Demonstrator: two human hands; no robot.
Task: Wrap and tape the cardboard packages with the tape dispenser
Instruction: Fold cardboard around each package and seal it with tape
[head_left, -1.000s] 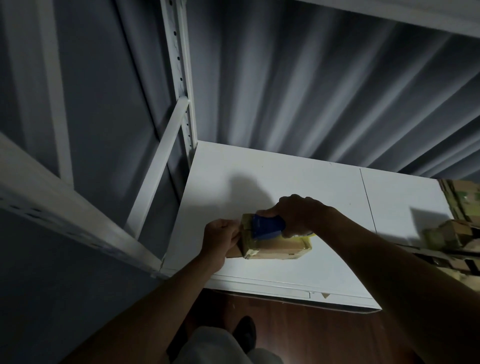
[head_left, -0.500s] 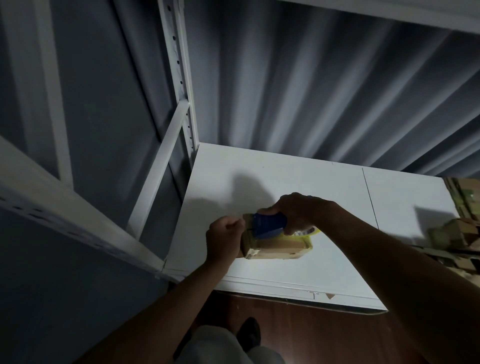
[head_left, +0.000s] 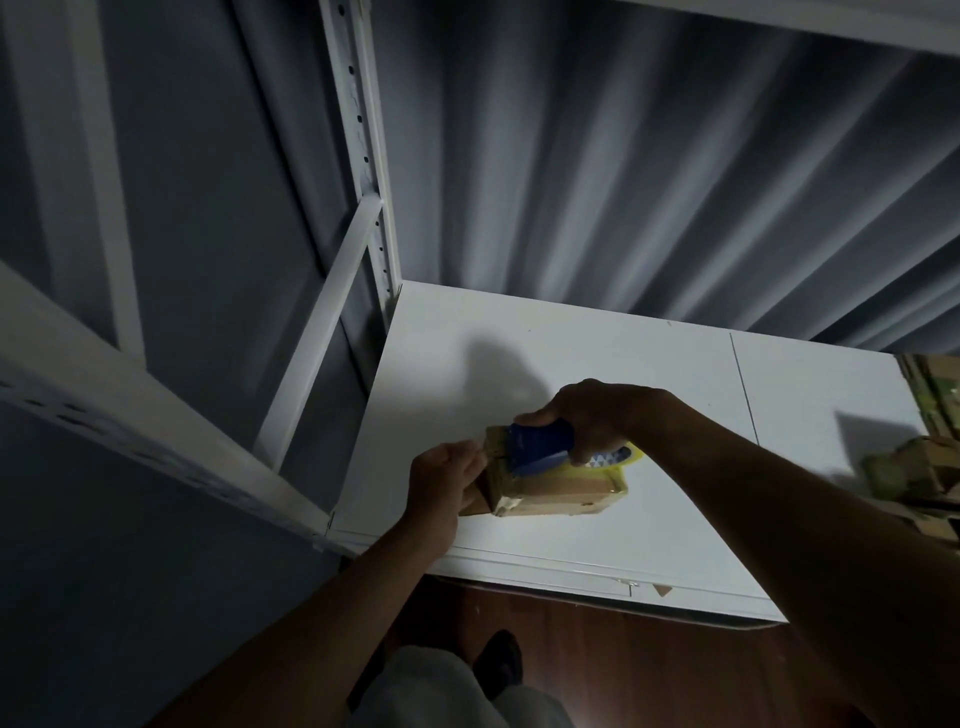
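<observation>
1. Cardboard package lies on the white desk, near its front edge, partly taped.
2. Right hand grips the blue tape dispenser on top of the package; the left hand, which a second ago cupped the package's left end, now pinches at the tape edge there with curled fingers.
3. That shift suggests the strip is being pressed down or torn off, closing this pass.
4. More taped packages sit well to the right of the package; nothing blocks the hands, though dim light hides detail.
</observation>
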